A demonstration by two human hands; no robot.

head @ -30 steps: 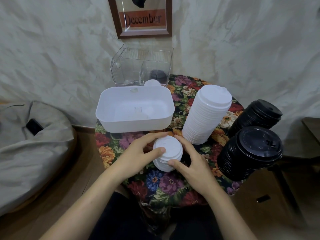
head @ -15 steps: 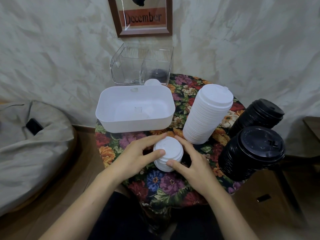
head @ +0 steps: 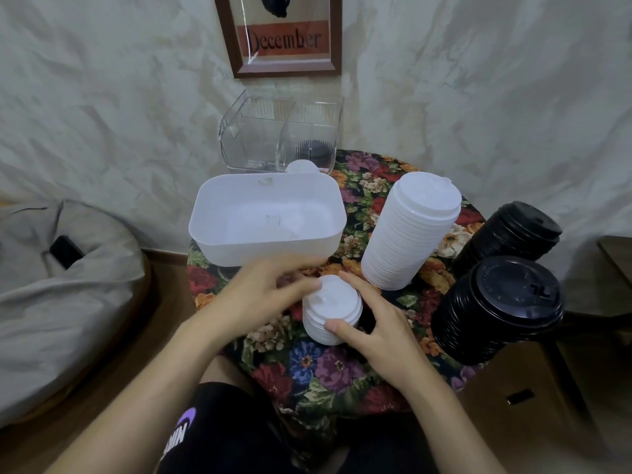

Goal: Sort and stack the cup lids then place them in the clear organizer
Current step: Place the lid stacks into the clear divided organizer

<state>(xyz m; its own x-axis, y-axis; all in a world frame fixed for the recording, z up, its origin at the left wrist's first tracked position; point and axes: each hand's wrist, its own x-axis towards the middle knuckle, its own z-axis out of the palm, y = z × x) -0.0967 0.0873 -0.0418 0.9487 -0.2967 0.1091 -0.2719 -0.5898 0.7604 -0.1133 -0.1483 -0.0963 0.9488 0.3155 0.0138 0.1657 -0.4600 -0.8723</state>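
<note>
A rough plastered wall with a framed December print (head: 286,35) backs a small round table (head: 345,367) under a flowered cloth, with a grey beanbag (head: 58,285) slumped at 9 o'clock. Reading left to right: the left hand (head: 263,295) comes in from 8 o'clock, its thumb tip touching the top edge of a short stack of small white lids (head: 332,314) near the table's front, its fingers curved round the far side; they look blurred, so how firmly they press cannot be told. Behind it, at 12 o'clock, sits an empty white tub (head: 266,218), and beyond that, against the wall, the clear organizer (head: 282,136), with something dark in its right compartment and one white lid (head: 301,165) just in front of it. The right hand (head: 372,331) closes on the short stack from 4 o'clock, thumb pressed to its near side and forefinger along its right edge, so the stack is pinched between both hands and stands upright on the cloth. At 2 o'clock a tall stack of larger white lids (head: 408,230) leans slightly; at 3 o'clock two stacks of black lids (head: 496,309) stand at the table's edge. The organizer lies straight ahead of the gripped stack, past the tub, so the coming carry likely runs toward 12 o'clock and over the tub's rim; both hands sit equally near the stack, though the left is nearer the organizer's empty left compartment.
</note>
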